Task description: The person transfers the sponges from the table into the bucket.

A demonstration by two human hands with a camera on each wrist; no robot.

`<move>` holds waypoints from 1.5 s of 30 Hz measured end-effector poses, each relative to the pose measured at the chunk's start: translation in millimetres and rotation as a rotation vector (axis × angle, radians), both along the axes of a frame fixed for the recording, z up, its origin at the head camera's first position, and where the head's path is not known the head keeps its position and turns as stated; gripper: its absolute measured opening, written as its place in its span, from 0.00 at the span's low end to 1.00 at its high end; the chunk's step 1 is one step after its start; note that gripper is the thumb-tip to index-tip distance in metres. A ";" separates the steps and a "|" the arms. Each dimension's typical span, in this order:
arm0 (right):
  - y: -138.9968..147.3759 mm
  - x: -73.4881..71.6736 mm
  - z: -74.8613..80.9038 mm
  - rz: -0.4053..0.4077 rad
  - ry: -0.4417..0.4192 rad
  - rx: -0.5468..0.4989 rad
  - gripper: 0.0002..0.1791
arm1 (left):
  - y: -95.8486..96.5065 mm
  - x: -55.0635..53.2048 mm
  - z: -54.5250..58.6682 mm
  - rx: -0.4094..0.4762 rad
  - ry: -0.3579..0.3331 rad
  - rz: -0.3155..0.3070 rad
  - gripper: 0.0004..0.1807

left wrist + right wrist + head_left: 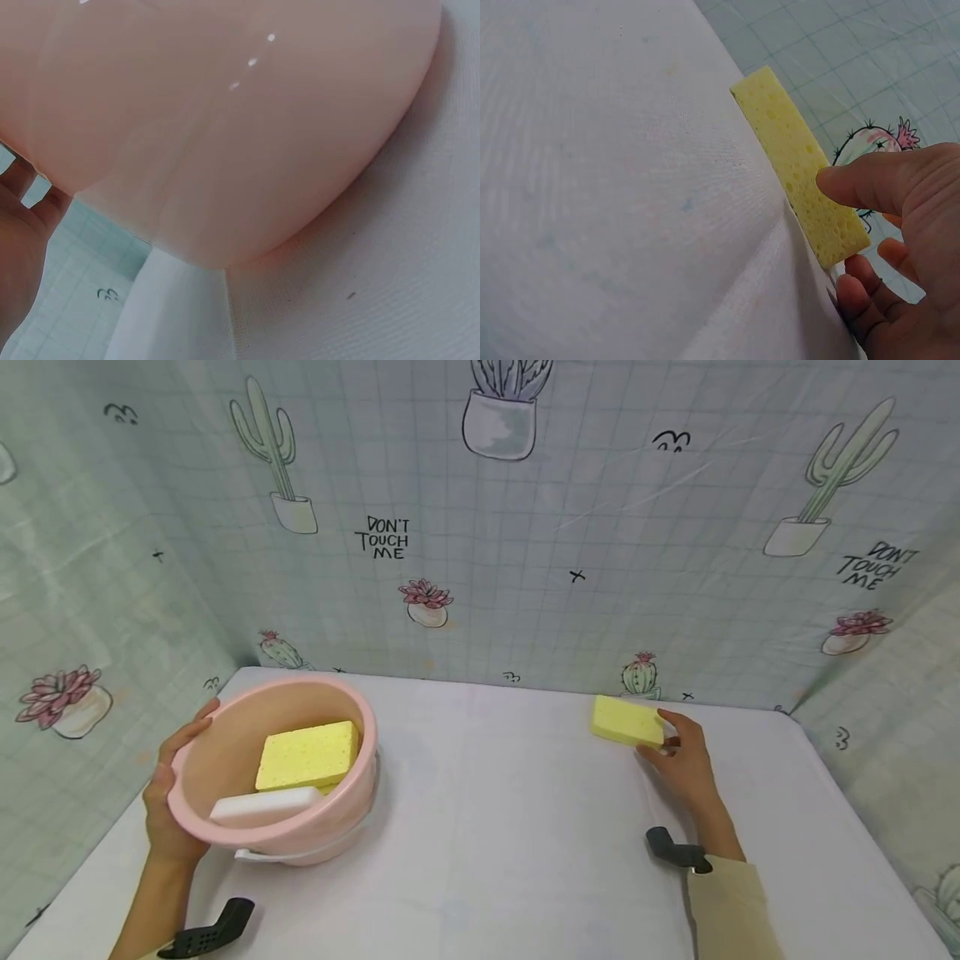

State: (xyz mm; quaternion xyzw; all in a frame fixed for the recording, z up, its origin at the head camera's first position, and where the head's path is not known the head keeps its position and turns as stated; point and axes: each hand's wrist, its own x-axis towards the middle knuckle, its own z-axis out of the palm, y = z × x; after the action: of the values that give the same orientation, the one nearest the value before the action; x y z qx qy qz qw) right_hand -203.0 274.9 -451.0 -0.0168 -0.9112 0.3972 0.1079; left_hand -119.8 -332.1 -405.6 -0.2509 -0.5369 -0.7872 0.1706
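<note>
On the left side of the table a pink bucket leans toward the camera, its mouth facing up and forward. Inside lie a yellow sponge, part of another yellow piece under it, and a white block. My left hand grips the bucket's left rim; the left wrist view shows the bucket's smooth side and a few fingers against it. At the far right of the table, my right hand pinches a second yellow sponge by its right end. In the right wrist view the thumb presses this porous sponge.
A white cloth covers the table. Behind it and at both sides hang curtains printed with cacti. The bucket's white handle hangs down at its front. A black strap mount sits on each wrist.
</note>
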 end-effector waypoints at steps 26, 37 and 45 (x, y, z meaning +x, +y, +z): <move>7.2 3.7 -6.9 0.064 -0.024 0.042 0.30 | -1.8 -2.9 -1.3 0.010 0.000 -0.005 0.28; 5.5 4.1 -8.1 0.039 -0.063 0.035 0.30 | -1.5 -2.3 -2.2 0.018 0.016 -0.028 0.28; 5.3 3.6 -7.1 0.045 -0.043 0.019 0.29 | 0.1 -3.2 -1.4 0.017 0.029 -0.049 0.27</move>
State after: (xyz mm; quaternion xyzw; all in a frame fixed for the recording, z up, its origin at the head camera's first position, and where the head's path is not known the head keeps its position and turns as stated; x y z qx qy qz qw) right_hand -199.4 280.2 -458.1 -0.0037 -0.9171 0.3906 0.0793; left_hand -123.0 -332.1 -407.0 -0.2740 -0.5212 -0.7920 0.1613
